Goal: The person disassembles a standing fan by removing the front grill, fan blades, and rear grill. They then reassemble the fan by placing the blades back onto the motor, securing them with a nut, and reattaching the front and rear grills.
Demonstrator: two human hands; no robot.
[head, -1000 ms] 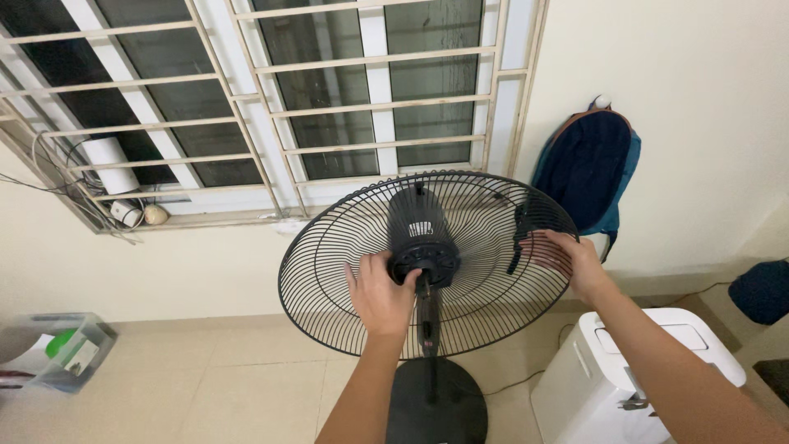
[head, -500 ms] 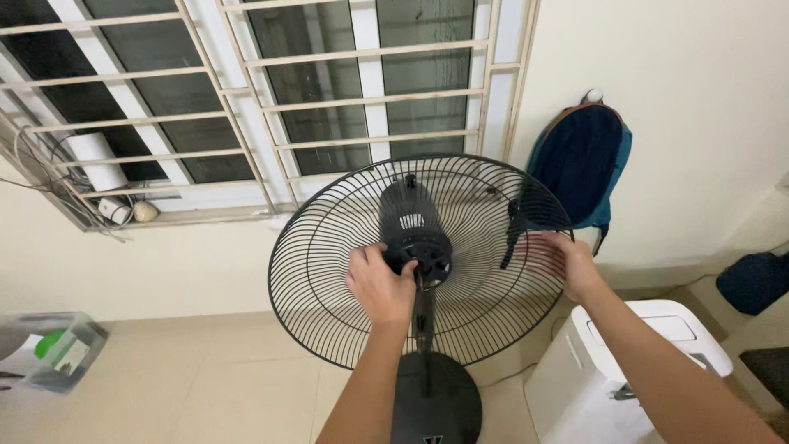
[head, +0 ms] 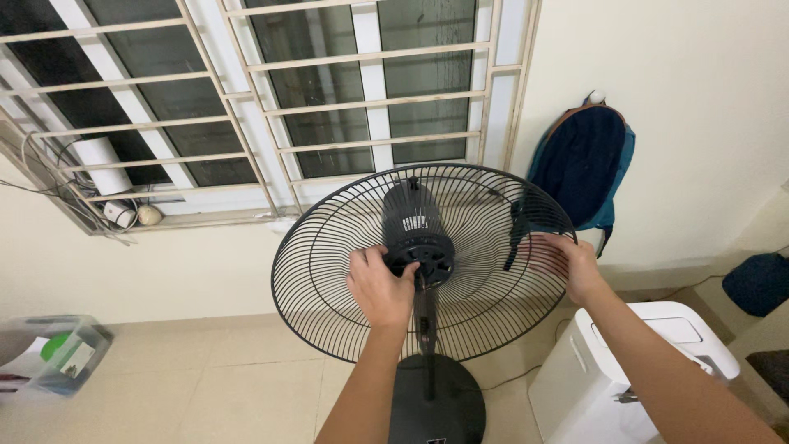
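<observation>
Fingers of the left hand point(head: 380, 288) curl around the hub point(head: 423, 256) at the grille point(head: 329, 271) centre; the right hand point(head: 567, 265) lies open on its rim. Best steady the rim while turning the hub gently.

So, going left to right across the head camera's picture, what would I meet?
Clear plastic box → white roll on the window ledge → left hand at the fan's black hub → right hand on the grille → blue backpack → white appliance.

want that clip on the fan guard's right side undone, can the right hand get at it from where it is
Probably yes: the right hand already rests on the wire guard rim, just beside the black clip, with nothing between them.
</observation>
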